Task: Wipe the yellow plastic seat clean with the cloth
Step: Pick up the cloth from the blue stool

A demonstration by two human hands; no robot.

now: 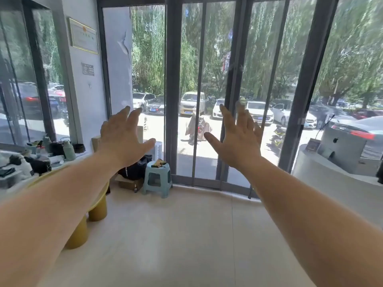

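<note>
A wall of dark-framed glass doors [172, 79] fills the far side at 12 o'clock from where the person stands, with parked cars and willows beyond. A pale tiled floor [176, 235] runs up to the doors. At 2 o'clock a pale curved worktop [331, 183] carries a silver computer [339, 150], seen from the back.

The yellow plastic seat [98, 206] stands on the floor at 9 to 10 o'clock. Most of it is hidden behind the outstretched left forearm, and only its rim and two stout legs show.

Both bare arms reach forward. The left hand [122, 139] and right hand [238, 141] are raised, palms away. Each grip is apart with fingers spread, holding nothing.

At 11 o'clock a pale blue stool [157, 175] stands by the doors, just beside a black bag [136, 168]. On the stool lies a crumpled dark-and-tan item [158, 163]; I cannot tell if it is the cloth.
</note>
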